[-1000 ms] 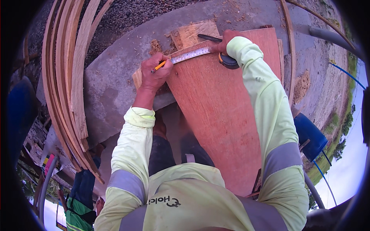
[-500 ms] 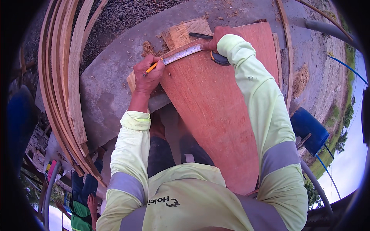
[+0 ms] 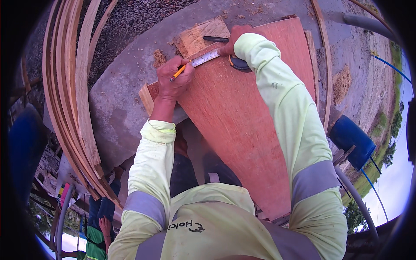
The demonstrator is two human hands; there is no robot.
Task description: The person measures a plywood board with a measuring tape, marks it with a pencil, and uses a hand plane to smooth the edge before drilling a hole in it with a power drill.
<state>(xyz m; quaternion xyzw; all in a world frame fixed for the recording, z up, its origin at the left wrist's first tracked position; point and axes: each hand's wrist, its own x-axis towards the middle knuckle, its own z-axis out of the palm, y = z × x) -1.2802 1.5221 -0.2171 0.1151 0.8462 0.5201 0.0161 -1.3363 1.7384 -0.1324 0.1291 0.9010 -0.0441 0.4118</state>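
A reddish plywood sheet (image 3: 242, 125) lies in front of me and narrows toward my body. My left hand (image 3: 174, 78), at its far left corner, is closed on an orange pencil (image 3: 178, 73) and meets the end of a white tape blade (image 3: 205, 57). The blade runs along the sheet's far edge to my right hand (image 3: 236, 40). That hand is closed around the tape measure, whose dark case (image 3: 239, 64) shows below the fingers. A slim black object (image 3: 215, 39) sticks out left of the right hand; I cannot tell its kind.
Long wooden strips (image 3: 65, 95) stand along the left. A wood offcut (image 3: 201, 34) sits beyond the sheet on the concrete slab (image 3: 117, 99), with sawdust nearby. More battens (image 3: 323, 65) and a blue drum (image 3: 353, 141) are at right. Another person (image 3: 97, 225) is at lower left.
My left hand has shifted right and slightly away from me. The span of tape showing between my hands is shorter. My right hand has moved slightly left and farther off.
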